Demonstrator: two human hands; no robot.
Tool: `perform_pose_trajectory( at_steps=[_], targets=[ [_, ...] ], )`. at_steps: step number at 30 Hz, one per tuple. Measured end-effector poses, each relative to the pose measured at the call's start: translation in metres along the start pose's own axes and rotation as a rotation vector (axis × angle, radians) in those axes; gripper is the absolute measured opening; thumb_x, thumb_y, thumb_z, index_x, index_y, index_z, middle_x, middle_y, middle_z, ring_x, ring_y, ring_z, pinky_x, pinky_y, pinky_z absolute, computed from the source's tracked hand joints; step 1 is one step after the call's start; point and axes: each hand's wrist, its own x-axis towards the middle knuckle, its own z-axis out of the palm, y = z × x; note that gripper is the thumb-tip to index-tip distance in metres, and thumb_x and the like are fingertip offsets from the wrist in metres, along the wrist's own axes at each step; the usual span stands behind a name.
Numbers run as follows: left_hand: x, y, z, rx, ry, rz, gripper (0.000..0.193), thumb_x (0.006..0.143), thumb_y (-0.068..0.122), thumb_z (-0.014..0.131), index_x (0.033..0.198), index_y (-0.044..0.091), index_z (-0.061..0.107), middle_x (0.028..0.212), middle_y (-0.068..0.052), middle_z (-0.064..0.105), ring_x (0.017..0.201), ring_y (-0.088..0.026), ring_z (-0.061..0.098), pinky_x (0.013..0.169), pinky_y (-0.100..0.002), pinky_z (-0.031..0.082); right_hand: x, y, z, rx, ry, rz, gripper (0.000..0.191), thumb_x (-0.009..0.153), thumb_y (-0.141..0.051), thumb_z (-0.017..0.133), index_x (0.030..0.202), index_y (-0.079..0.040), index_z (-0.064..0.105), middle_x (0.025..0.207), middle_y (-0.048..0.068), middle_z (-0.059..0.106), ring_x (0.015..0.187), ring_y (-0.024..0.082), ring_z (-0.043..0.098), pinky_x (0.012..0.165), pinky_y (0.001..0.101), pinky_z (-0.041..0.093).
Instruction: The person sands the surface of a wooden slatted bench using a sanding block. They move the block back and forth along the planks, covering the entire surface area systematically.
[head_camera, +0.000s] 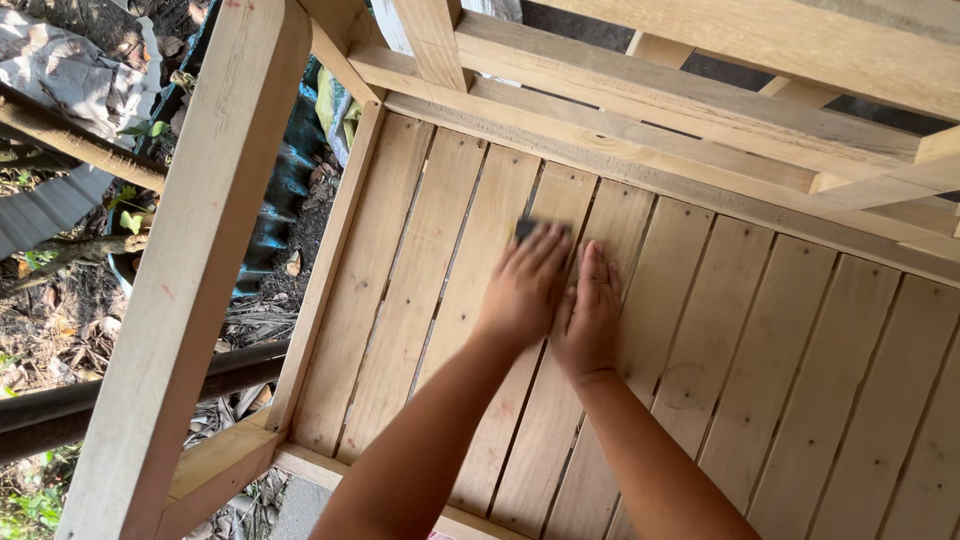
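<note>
Pale raw wood lies under both our hands, and we take the slats (700, 340) as our landmark throughout. Our left hand (523, 290) presses flat on a slat near the middle of the panel, fingers together and stretched forward over a small dark pad (526, 229), of which only the far corner peeps out past the fingertips; we judge the flat palm is there to keep the pad bearing evenly on the grain. Our right hand (588, 318) lies just beside it, touching it along the thumb side, fingers closed and laid flat on the neighbouring slat, holding nothing, seemingly to steady us and add weight. Both forearms come up from the near edge of the slats. Narrow gaps run between the boards along the line the fingers point, so the pad can ride one board without catching. Beyond the fingertips the slats end at a cross rail (640, 150), near enough to limit a forward push. To the left the slats stop at a side rail (330, 270), with several bare boards between it and our hands; to the right many more boards lie open. A thick post (190, 270) rises on the far left of the slats, and outside it the ground (60, 330) drops away with dirt, leaves and a dark pipe (130, 395).
</note>
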Motion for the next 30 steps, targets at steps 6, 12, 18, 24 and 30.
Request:
perform_pose_trajectory(
  at_steps=[6, 12, 18, 24, 30],
  targets=[
    [0.037, 0.007, 0.005, 0.026, 0.076, -0.054, 0.053, 0.103, 0.03, 0.05, 0.152, 0.009, 0.046, 0.16, -0.01, 0.045, 0.153, -0.026, 0.033, 0.126, -0.047, 0.022, -0.001, 0.004, 0.002, 0.142, 0.04, 0.042, 0.061, 0.101, -0.008, 0.043, 0.157, 0.011, 0.028, 0.154, 0.025, 0.05, 0.144, 0.042, 0.047, 0.126, 0.0493, 0.031],
    [-0.135, 0.044, -0.058, -0.167, -0.083, -0.092, 0.044, 0.1, 0.019, 0.056, 0.143, 0.008, 0.058, 0.151, -0.015, 0.055, 0.145, -0.031, 0.045, 0.12, -0.05, 0.03, 0.004, -0.002, -0.01, 0.333, -0.016, 0.073, 0.066, 0.11, -0.027, 0.049, 0.162, 0.005, 0.025, 0.16, 0.023, 0.049, 0.148, 0.037, 0.044, 0.124, 0.0449, 0.031],
    [-0.142, 0.028, -0.11, -0.598, -0.099, -0.575, 0.034, 0.1, 0.03, 0.06, 0.116, 0.005, 0.076, 0.091, -0.015, 0.077, 0.083, -0.022, 0.073, 0.077, -0.037, 0.057, 0.005, -0.008, -0.024, 1.015, -0.413, -0.031, 0.093, 0.1, -0.041, 0.069, 0.165, -0.003, 0.015, 0.164, 0.02, 0.037, 0.154, 0.03, 0.033, 0.126, 0.0412, 0.022],
    [-0.067, -0.011, -0.126, -0.804, -0.022, -0.455, 0.034, 0.1, 0.035, 0.066, 0.111, 0.005, 0.077, 0.084, -0.005, 0.074, 0.078, -0.012, 0.064, 0.073, -0.033, 0.054, -0.001, -0.015, -0.022, 1.151, -0.696, 0.554, 0.055, 0.106, -0.021, 0.063, 0.153, 0.005, 0.05, 0.153, 0.024, 0.057, 0.141, 0.027, 0.055, 0.116, 0.0391, 0.041],
    [-0.13, -0.06, -0.145, -0.135, 0.447, -0.452, 0.036, 0.101, 0.029, 0.064, 0.132, 0.01, 0.068, 0.141, -0.011, 0.064, 0.13, -0.029, 0.061, 0.108, -0.043, 0.052, 0.035, -0.02, -0.035, 0.272, -0.309, 0.159, 0.056, 0.106, -0.021, 0.05, 0.16, -0.021, 0.037, 0.168, 0.008, 0.036, 0.144, 0.025, 0.048, 0.113, 0.0342, 0.046]
  ],
)
